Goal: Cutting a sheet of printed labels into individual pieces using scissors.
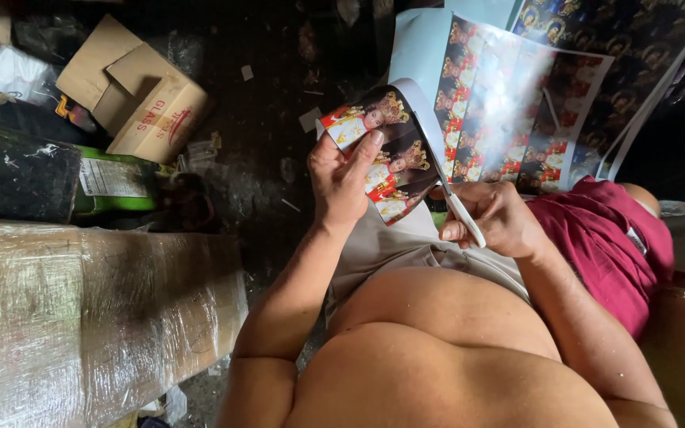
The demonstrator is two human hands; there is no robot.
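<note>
Left hand [341, 178]: grips the curled sheet [386, 150] of printed pictures.
Right hand [497, 218]: closed on white-handled scissors [460, 210] at the sheet's edge.
Box [140, 91]: on floor, well apart.

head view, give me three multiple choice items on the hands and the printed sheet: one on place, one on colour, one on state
1. Where is the cardboard box?
A. on the lap
B. on the floor, upper left
C. under the printed sheet

2. What colour is the scissors handle?
A. white
B. black
C. orange

3. What does the left hand do?
A. hangs free
B. grips a bottle
C. pinches the sheet's cut strip

Answers: B, it lies on the dark floor; A, white shows in the right hand; C, thumb and fingers clamp the strip.
</note>
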